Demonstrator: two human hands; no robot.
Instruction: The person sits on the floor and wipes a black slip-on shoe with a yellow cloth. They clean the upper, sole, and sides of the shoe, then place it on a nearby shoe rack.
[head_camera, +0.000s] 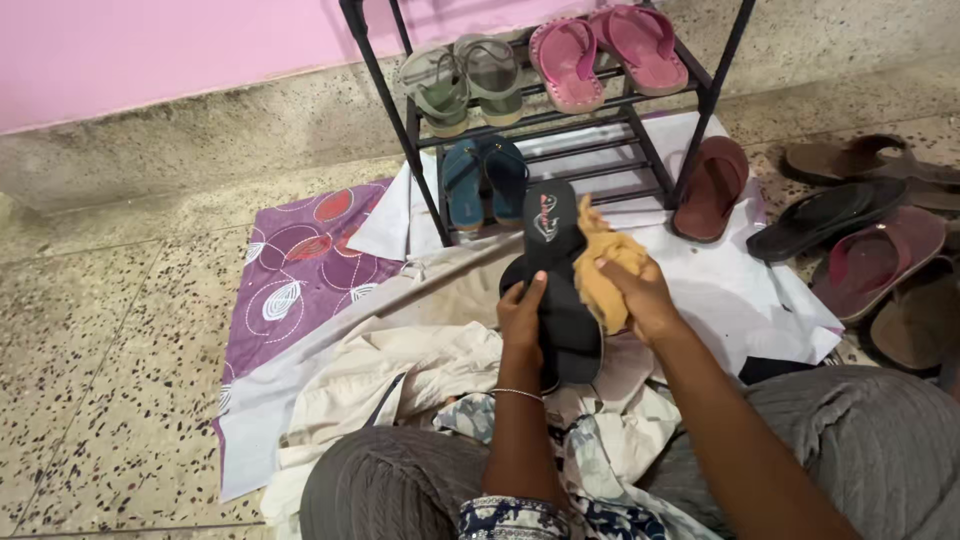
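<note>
Left hand (522, 312) grips one black sandal (556, 280); right hand (640, 290) fingers closed on one yellow cloth (603, 268) against it. Rack (640, 150) holds six: two green, two pink, two blue.

Black sandal (556, 262) held upright, crumpled yellow cloth (603, 268) against its sole.

labels: one small red and white logo mark (546, 218) | on the black sandal's (556, 262) insole, just above both hands | packages, signs, screens: none
</note>
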